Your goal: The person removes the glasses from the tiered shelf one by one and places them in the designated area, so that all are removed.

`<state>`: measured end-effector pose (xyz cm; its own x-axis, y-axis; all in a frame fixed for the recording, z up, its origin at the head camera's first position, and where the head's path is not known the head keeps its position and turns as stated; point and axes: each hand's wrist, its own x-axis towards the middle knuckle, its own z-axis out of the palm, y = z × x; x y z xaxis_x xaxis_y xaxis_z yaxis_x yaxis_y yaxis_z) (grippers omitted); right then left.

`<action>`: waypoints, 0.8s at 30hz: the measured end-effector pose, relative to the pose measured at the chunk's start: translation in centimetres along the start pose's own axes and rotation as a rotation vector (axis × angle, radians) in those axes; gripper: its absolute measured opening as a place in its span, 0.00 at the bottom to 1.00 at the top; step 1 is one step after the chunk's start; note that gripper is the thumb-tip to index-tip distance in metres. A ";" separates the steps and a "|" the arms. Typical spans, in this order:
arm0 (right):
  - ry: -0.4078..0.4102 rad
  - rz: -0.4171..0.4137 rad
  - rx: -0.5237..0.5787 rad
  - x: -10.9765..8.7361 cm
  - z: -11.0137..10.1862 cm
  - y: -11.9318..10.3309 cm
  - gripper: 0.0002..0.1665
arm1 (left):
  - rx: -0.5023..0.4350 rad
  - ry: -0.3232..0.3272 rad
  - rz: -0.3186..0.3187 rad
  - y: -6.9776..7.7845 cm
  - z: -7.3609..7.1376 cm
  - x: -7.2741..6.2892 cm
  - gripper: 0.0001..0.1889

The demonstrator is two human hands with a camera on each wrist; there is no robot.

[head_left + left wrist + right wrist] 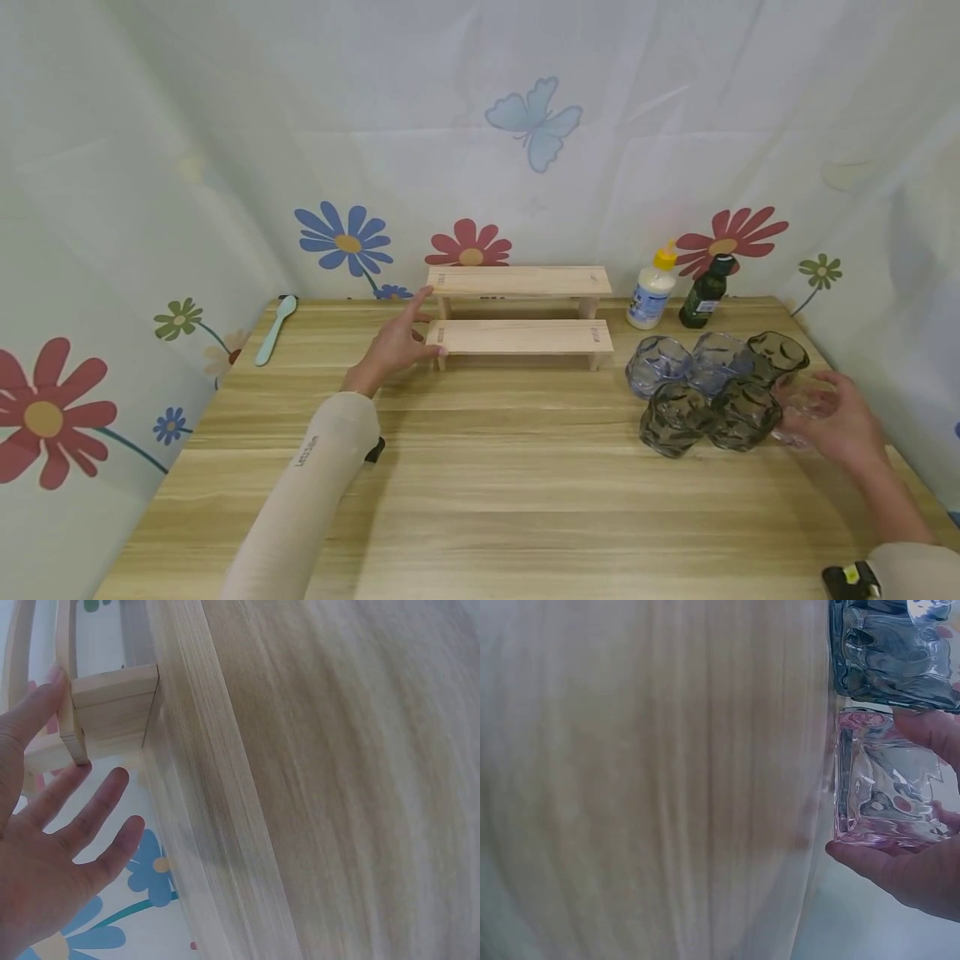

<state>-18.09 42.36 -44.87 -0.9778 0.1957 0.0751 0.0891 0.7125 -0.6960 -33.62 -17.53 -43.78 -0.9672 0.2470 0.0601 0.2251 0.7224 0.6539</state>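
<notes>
A two-tier wooden rack [521, 337] stands against the back. My left hand [393, 346] is at its left end, with thumb and forefinger touching the boards. In the left wrist view its other fingers [97, 810] are spread and fairly straight. Over on the right, my right hand [847, 425] grips a clear, pink-tinted drinking glass [889, 780], thumb on one side and fingers on the other. Beside that glass are several wavy glasses: blue-tinted ones [658, 367] and dark grey ones [745, 414], standing close together.
Behind the glasses stand a white bottle with a yellow cap [649, 292] and a dark green bottle [707, 293]. A pale green spoon [276, 331] lies at the table's back left. Flower-printed cloth [536, 183] hangs behind the wooden table [487, 483].
</notes>
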 end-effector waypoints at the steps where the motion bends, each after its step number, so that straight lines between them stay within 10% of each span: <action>1: 0.002 0.000 -0.002 0.0 0.0 0.0 0.48 | 0.001 -0.001 0.001 0.0 0.0 0.0 0.58; 24: -0.021 -0.002 0.096 -0.2 0.4 0.6 0.51 | -0.002 0.002 0.003 -0.1 0.2 0.0 0.58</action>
<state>-17.88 42.43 -45.58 -0.9817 0.1798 0.0625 0.0698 0.6451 -0.7609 -33.58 -17.49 -43.96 -0.9668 0.2474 0.0636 0.2275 0.7204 0.6552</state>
